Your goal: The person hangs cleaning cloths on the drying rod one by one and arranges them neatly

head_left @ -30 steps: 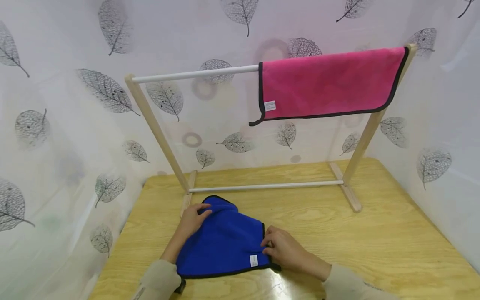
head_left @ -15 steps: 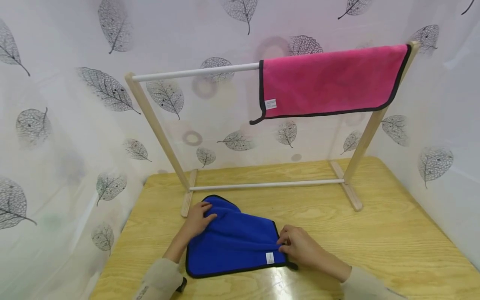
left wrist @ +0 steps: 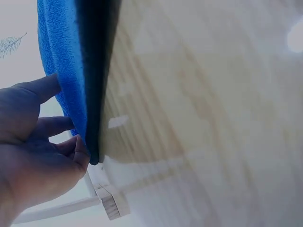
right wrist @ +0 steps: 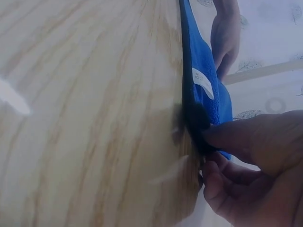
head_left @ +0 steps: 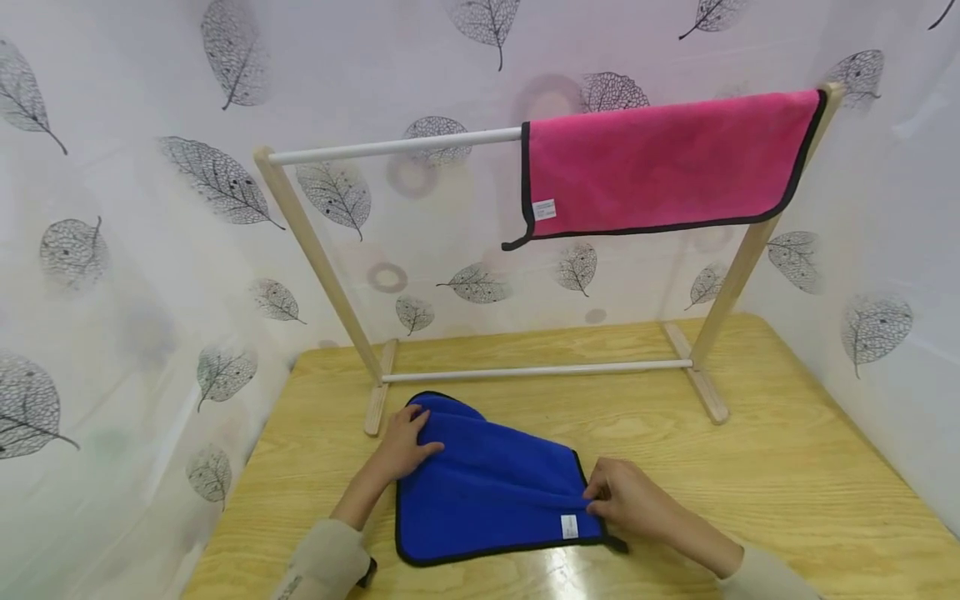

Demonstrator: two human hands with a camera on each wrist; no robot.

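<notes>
A blue towel (head_left: 487,492) with black edging and a small white tag (head_left: 569,527) lies on the wooden table, partly folded over at its far left and creased along the middle. My left hand (head_left: 405,446) rests on its left part, thumb apart from the fingers. In the left wrist view the fingertips (left wrist: 52,85) touch the blue cloth. My right hand (head_left: 626,498) pinches the towel's right edge between thumb and fingers, just above a black loop (head_left: 617,544) at the near right corner. The right wrist view shows that thumb (right wrist: 232,137) against the dark edging.
Behind the towel stands a rack with wooden legs (head_left: 322,258) and a white top bar (head_left: 397,147). A pink towel (head_left: 667,167) hangs over the bar's right half. A low white rod (head_left: 540,370) joins the feet. Leaf-printed sheeting (head_left: 135,333) surrounds the table (head_left: 787,467).
My right hand has moved right, drawing the blue towel's right side along and spreading it wider. My left hand has shifted slightly right on the cloth.
</notes>
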